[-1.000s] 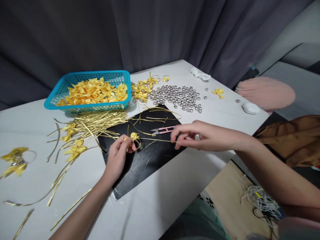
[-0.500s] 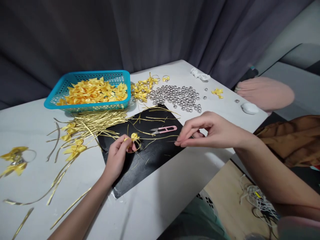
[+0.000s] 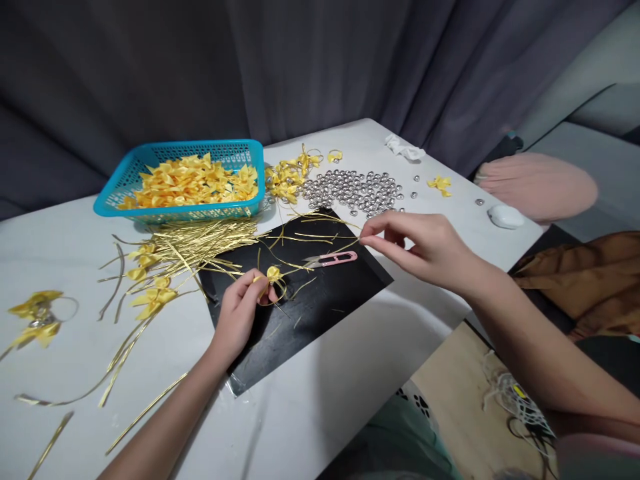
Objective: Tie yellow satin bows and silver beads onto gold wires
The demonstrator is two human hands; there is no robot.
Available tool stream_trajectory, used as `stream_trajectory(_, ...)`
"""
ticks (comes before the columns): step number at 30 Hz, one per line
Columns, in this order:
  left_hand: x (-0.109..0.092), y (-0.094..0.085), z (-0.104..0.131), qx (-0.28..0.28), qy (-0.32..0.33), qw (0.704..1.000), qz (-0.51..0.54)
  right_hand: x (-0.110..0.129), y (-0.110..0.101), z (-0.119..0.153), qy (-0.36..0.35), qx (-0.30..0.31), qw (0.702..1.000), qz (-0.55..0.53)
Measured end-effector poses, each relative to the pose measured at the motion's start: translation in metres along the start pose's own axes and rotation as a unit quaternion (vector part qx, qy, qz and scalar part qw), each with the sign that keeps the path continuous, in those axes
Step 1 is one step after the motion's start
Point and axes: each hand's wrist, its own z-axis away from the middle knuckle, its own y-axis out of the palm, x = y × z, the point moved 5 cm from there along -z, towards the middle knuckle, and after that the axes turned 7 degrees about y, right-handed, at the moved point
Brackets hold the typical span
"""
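Note:
My left hand (image 3: 240, 308) is closed in a pinch on a yellow ribbon flower (image 3: 274, 274), held above the black sheet (image 3: 320, 327). A thin ring-like loop hangs by the flower. From the flower a gold cord (image 3: 294, 271) runs up and rightward, passing by the pink-handled thread snips (image 3: 353, 256). Its far end is pinched between the thumb and fingertips of my right hand (image 3: 425, 250), which is raised over the sheet's right side. The snips lie on the sheet, blades pointing left, among loose gold cord pieces.
A blue basket (image 3: 103, 205) of yellow ribbon pieces stands at the back left. Gold cords (image 3: 200, 239) are piled before it. Silver beads (image 3: 345, 190) spread across the back. Finished-looking yellow flowers (image 3: 155, 300) lie left, and a white mouse-shaped object (image 3: 506, 217) sits near the right edge.
My right hand has moved up and away with the cord end, so the cord now slants upward. My left hand keeps its pinch on the flower. The view has shifted slightly.

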Motion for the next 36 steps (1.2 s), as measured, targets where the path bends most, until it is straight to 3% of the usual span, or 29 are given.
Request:
stream_trajectory(4, 0.001, -0.001, 0.0, 0.0, 0.007, 1.0, 0.007, -0.004, 0.024, -0.002, 0.018, 0.093, 0.995, -0.026)
stream_trajectory(7, 0.002, -0.001, 0.002, 0.007, 0.017, 1.0, 0.015, -0.002, 0.048, -0.002, 0.088, 0.105, 0.986, -0.096)
stream_trajectory(9, 0.003, -0.002, 0.003, 0.009, 0.024, 1.0, 0.018, 0.005, 0.07, -0.002, 0.129, 0.137, 0.968, -0.168)
stream_trajectory(12, 0.003, -0.003, 0.004, 0.006, 0.035, 0.999, 0.016, 0.024, 0.102, -0.006, 0.123, 0.214, 0.942, -0.227)
stream_trajectory(17, -0.004, 0.0, 0.007, 0.014, 0.052, 0.998, -0.014, 0.025, 0.12, -0.018, 0.128, 0.213, 0.935, -0.253)
stream_trajectory(21, -0.005, 0.001, 0.008, 0.009, 0.048, 0.998, -0.04, 0.009, 0.107, -0.021, 0.141, 0.173, 0.939, -0.261)
stream_trajectory(25, -0.003, 0.001, 0.006, 0.002, 0.035, 0.998, -0.055, 0.003, 0.078, -0.019, 0.086, 0.141, 0.961, -0.222)
stream_trajectory(27, -0.001, 0.001, 0.005, -0.001, 0.03, 0.998, -0.057, 0.005, 0.064, -0.016, 0.049, 0.166, 0.963, -0.205)
stream_trajectory(36, -0.001, 0.0, 0.003, -0.015, 0.026, 0.999, -0.037, 0.022, 0.016, 0.012, 0.021, 0.302, 0.939, -0.162)
